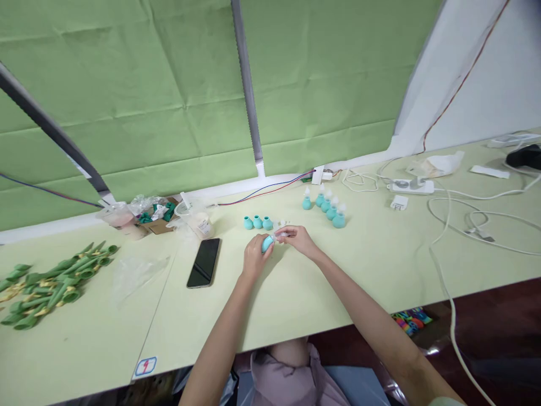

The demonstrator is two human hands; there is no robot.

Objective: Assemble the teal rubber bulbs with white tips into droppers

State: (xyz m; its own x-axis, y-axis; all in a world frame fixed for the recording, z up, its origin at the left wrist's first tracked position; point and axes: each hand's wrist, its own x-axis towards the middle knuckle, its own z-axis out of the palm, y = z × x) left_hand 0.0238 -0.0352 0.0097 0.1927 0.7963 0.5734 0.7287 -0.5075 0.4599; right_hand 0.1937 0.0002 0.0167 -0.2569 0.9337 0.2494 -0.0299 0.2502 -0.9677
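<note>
My left hand is closed around a small turquoise bottle, which is tilted with its mouth toward the right. At that mouth, the fingers of my right hand pinch a small whitish translucent piece; its exact shape is hard to make out. Just beyond my hands stand three open turquoise bottles in a row. A few small clear pieces lie beside them. Farther right, several turquoise bottles with pointed white tops stand in a slanting line, with one more capped bottle to their left.
A black phone lies left of my hands. Behind it are plastic cups and a cardboard box of green pieces. Green artificial stems spread at far left. A power strip and white cables occupy the right.
</note>
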